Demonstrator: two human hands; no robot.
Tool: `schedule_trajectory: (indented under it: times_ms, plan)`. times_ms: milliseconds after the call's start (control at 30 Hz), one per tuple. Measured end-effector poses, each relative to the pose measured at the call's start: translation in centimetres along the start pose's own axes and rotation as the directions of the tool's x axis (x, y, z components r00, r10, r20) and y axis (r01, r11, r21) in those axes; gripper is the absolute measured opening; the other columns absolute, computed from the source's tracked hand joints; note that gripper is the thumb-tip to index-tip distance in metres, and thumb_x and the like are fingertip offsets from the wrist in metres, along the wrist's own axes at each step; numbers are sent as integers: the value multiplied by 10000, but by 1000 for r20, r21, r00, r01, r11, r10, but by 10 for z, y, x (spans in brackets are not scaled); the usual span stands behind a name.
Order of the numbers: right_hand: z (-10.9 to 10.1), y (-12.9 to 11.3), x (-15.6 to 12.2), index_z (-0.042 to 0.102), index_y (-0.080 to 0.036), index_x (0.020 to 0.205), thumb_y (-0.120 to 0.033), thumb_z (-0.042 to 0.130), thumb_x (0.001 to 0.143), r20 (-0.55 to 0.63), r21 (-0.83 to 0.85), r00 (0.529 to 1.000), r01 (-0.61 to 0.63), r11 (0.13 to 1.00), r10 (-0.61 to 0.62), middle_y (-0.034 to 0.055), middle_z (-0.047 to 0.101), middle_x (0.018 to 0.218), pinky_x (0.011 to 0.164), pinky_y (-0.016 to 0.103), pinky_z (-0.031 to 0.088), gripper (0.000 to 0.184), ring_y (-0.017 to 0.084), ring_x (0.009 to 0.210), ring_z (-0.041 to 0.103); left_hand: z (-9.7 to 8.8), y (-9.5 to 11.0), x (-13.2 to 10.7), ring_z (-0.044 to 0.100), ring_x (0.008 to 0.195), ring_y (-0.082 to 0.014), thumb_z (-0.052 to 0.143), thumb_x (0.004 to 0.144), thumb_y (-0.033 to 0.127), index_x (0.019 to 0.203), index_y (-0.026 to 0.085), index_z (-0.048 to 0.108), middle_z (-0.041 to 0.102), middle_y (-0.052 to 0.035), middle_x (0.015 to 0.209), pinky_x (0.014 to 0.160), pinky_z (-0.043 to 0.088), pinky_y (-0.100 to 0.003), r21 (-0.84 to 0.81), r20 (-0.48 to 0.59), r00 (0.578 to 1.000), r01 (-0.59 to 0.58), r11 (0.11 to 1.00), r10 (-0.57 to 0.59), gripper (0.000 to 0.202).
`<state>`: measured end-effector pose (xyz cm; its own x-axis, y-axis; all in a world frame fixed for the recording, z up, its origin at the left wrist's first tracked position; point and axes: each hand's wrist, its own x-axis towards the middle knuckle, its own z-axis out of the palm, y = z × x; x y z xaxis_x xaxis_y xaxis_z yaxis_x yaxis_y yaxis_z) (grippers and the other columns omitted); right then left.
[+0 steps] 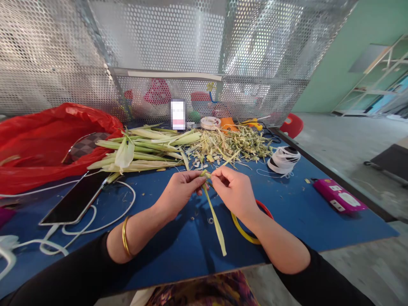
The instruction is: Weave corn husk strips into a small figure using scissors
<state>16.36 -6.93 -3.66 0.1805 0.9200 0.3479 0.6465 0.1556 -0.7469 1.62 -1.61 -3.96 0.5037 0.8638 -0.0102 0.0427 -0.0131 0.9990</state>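
Observation:
My left hand (180, 190) and my right hand (232, 190) meet over the middle of the blue table (287, 212). Both pinch the top end of a long pale green leaf strip (215, 219), which hangs down toward me. A gold bangle (125, 236) sits on my left wrist. Behind my hands lies a bundle of green stalks (146, 151) and a heap of cut scraps (232, 146). Scissors with yellow and red handles (244, 227) lie partly hidden under my right wrist.
A red plastic bag (44, 140) fills the left. A dark phone (78, 197) with white cable (105, 221) lies front left. A roll of white band (283, 159) and a pink power strip (338, 196) sit right. Perforated metal panels (191, 51) stand behind.

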Motion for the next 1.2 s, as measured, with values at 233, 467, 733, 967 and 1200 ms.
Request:
schedule_trajectory:
  times_ms: [233, 467, 733, 967, 1200]
  plan:
    - [3, 3, -2, 571, -211, 685, -260, 514, 819, 9, -1, 1000, 23, 1000, -23, -46, 509, 526, 490, 222, 306, 154, 95, 461, 416, 4, 4, -1, 425, 502, -52, 715, 670, 298, 668, 142, 692, 628, -3, 650, 508, 352, -180, -216, 35, 991, 132, 967, -128, 158]
    - [4, 4, 1, 529, -214, 717, -248, 522, 825, 40, 78, 999, 7, 997, -10, -40, 567, 533, 523, 226, 360, 113, 114, 486, 495, 5, 8, -6, 431, 487, -66, 709, 665, 312, 606, 140, 674, 546, 21, 504, 504, 344, -191, -138, 77, 985, 166, 976, -156, 185]
    - [-7, 1, 1, 541, -206, 876, -296, 519, 861, 82, 206, 994, 58, 977, -77, -30, 572, 652, 522, 217, 369, 94, 108, 559, 497, 1, 10, -4, 446, 499, -69, 714, 652, 339, 625, 137, 673, 608, -5, 617, 527, 375, -206, -131, -59, 994, 88, 988, -97, 208]
    - [-5, 2, 4, 589, -190, 696, -234, 585, 797, 23, 129, 998, 53, 990, -56, -30, 566, 600, 527, 222, 376, 110, 109, 546, 475, 1, 5, -4, 476, 507, -81, 671, 690, 348, 632, 138, 676, 632, -19, 618, 538, 375, -215, -60, -30, 998, 51, 997, -53, 218]
    - [-9, -5, 8, 660, -202, 819, -323, 515, 873, -77, -177, 965, 235, 956, -252, 52, 646, 805, 680, 277, 404, 196, 157, 679, 545, 1, 8, -6, 463, 482, -80, 641, 701, 322, 603, 146, 668, 605, 5, 570, 526, 373, -215, 41, 33, 999, 15, 999, -16, 203]
